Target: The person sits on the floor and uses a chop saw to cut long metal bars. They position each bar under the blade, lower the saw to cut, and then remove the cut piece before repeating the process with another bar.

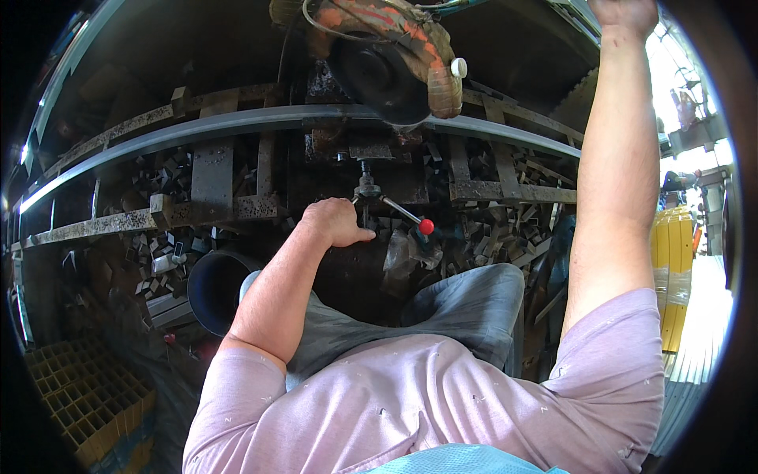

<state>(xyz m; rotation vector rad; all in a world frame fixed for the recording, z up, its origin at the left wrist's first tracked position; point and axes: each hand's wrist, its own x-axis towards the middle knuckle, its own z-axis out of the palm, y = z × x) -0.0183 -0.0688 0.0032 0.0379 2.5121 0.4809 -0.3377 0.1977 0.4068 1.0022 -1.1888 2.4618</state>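
Note:
In front of me is a cut-off saw with a dark round disc or guard and peeling orange paint. Under it a long bent-looking metal profile runs from left to right. A clamp screw with a spoked handle stands at the near side of the profile, a red ball knob on one spoke. My left hand is closed round the handle's left spoke, thumb stretched out; the spoke's end is hidden beneath it. My right arm reaches far forward, and my right hand is cut off by the upper edge, its fingers hidden.
Many short metal offcuts lie heaped under and around the steel frame. A dark round bucket stands by my left leg. Yellow stacked tubes with open ends are at the lower left, yellow bars at the right.

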